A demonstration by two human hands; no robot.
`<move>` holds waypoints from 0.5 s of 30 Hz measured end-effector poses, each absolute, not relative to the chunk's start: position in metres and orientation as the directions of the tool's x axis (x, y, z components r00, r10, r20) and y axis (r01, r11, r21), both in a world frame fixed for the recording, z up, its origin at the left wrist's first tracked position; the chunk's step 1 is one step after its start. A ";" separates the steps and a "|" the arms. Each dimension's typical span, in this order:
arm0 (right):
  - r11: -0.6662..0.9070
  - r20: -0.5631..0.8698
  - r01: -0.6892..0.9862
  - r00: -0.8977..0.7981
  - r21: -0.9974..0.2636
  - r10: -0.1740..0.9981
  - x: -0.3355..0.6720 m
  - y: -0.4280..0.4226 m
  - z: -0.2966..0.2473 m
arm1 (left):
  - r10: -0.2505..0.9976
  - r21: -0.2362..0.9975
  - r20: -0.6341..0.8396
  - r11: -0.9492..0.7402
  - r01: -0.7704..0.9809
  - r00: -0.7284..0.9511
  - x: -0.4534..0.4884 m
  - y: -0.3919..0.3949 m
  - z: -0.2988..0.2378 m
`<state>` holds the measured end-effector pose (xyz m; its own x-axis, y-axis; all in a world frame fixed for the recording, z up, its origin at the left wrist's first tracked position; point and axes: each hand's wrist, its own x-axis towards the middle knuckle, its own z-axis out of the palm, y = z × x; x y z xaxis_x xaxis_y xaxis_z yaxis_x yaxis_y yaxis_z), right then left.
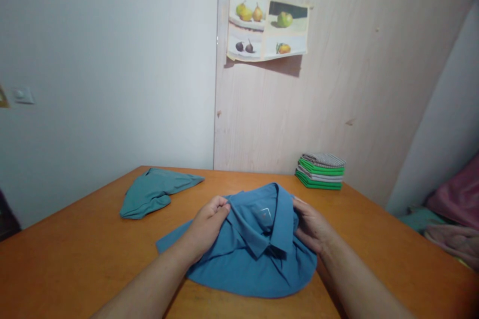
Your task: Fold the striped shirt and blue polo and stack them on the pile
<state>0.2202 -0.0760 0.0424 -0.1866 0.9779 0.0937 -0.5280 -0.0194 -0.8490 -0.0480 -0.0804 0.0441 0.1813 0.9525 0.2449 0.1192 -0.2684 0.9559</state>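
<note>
A blue collared shirt lies bunched on the table in front of me, its collar turned up toward me and a small pale print showing inside the neck. My left hand pinches the cloth at the left side of the collar. On the opposite side, my right hand is closed around the fabric beside the collar, with some of its fingers hidden behind the cloth. The lower part of the shirt spreads over the tabletop below both hands.
The orange-brown table reaches back to the wall. A crumpled teal garment lies at the back left. A stack of folded green, grey and striped cloths stands at the back right. Pink fabric is off the table's right side.
</note>
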 end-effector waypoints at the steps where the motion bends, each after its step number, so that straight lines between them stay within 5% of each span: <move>1: -0.019 0.099 -0.522 -0.197 -0.853 0.976 0.220 -0.076 0.042 | 0.954 0.958 0.247 -0.267 0.109 0.167 -0.048 -0.080 0.044; 15: -0.038 0.064 -0.524 -0.175 -0.851 0.982 0.233 -0.069 0.035 | 0.958 0.952 0.284 -0.285 0.113 0.029 -0.055 -0.070 0.041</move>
